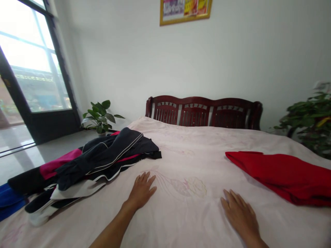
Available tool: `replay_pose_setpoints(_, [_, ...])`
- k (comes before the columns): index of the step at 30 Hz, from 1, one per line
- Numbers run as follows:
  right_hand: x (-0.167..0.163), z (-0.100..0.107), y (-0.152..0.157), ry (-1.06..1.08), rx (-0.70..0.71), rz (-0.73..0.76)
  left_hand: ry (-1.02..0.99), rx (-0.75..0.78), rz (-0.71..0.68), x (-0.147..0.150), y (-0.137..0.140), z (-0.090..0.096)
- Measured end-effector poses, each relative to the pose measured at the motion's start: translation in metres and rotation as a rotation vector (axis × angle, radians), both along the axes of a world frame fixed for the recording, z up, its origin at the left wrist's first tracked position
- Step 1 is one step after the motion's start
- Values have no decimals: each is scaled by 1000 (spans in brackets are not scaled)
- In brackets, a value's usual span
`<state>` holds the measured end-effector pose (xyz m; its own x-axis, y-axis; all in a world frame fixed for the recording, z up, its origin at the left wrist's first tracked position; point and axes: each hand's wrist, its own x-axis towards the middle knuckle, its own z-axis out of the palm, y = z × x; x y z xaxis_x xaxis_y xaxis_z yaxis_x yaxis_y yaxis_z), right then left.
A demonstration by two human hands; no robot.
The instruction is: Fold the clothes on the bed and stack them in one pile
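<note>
My left hand rests palm down on the pale pink flowered sheet, its fingers a little apart and nothing in it. To its left lies a loose pile of dark clothes with white piping and magenta, white and blue parts. My right hand is also flat on or just over the sheet, fingers stretched forward and holding nothing. Beyond it, to the right, a red garment lies folded over on itself, apart from the hand. Between my hands, a printed flower shows on the sheet.
A dark red wooden bench back stands behind the far edge of the sheet. Potted plants are at the left and right. At the far left is a dark-framed glass door. A gold-framed picture hangs on the wall.
</note>
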<state>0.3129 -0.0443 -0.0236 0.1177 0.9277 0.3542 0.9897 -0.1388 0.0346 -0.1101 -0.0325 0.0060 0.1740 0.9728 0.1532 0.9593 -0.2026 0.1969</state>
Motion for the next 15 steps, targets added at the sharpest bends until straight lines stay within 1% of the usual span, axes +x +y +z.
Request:
replay_pose_setpoints(3, [2, -4, 1, 26, 40, 7, -16, 2, 6, -3, 2, -2])
replay_pose_setpoints(10, [8, -8, 4, 107, -1, -1, -55, 18, -18, -7, 3, -8])
replay_pose_setpoints(15, [10, -10, 4, 106, 32, 18, -48, 37, -16, -9, 5, -13])
